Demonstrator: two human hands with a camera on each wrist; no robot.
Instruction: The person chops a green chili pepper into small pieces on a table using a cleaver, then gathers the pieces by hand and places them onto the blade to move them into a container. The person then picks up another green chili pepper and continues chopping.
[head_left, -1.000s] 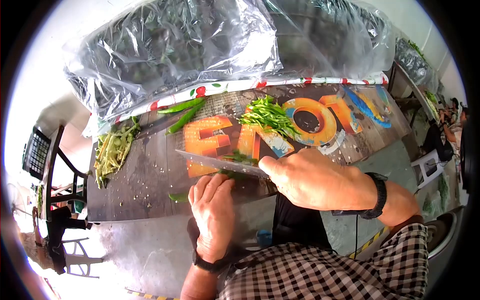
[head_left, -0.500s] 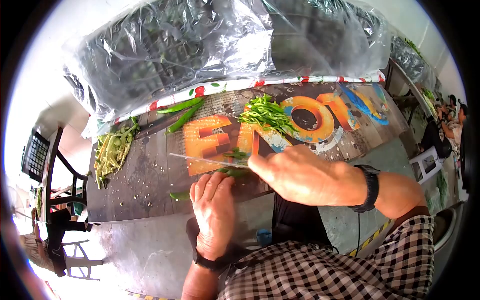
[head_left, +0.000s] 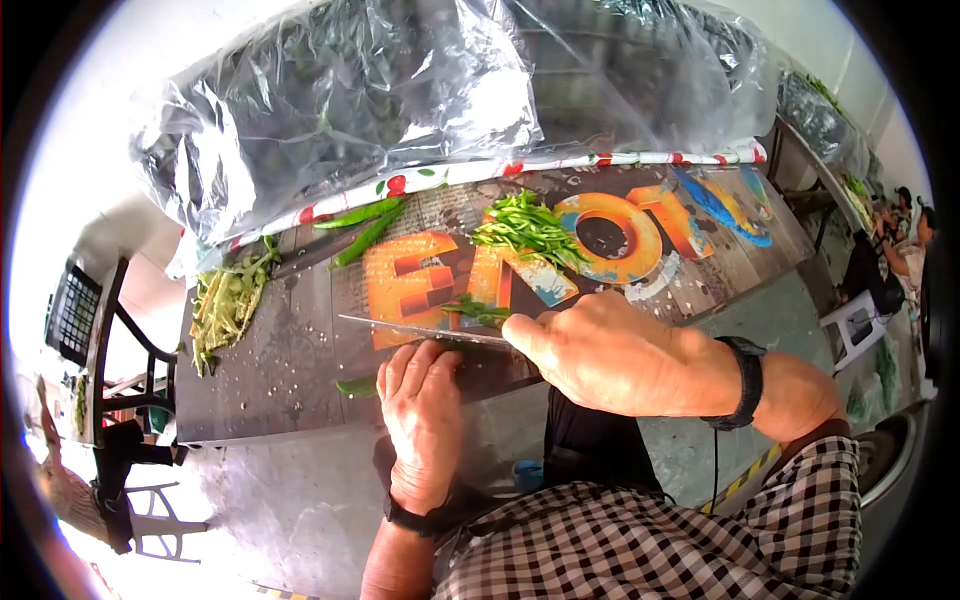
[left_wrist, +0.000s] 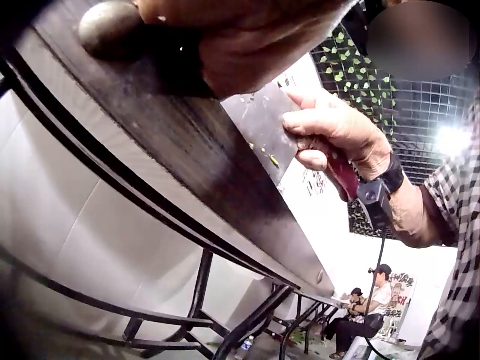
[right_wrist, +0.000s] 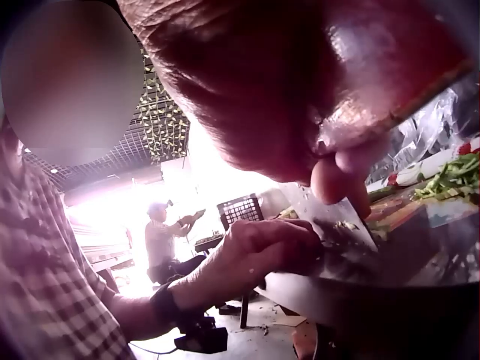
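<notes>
My right hand (head_left: 625,360) grips a broad-bladed knife (head_left: 415,327) by its red handle (left_wrist: 343,172), the blade pointing left across the table. Close in front of the blade, my left hand (head_left: 420,405) holds a green pepper (head_left: 357,386) down with bent fingers. One end of the pepper sticks out to the left; the hand hides most of the rest. On the knife's far side lie a few freshly cut green shreds (head_left: 478,310). Bits of pepper cling to the blade in the left wrist view.
Beyond the knife sits a heap of green shreds (head_left: 530,232). Two whole green peppers (head_left: 368,236) lie near the back edge, and pale pepper scraps (head_left: 230,300) at the left. Plastic sheeting (head_left: 340,110) covers a bulky thing behind the table (head_left: 285,345). Several people are in the background.
The knife and right hand have shifted slightly left, and the blade's tilt has changed. More of the small shreds beyond the blade show now. The left hand stays on the pepper.
</notes>
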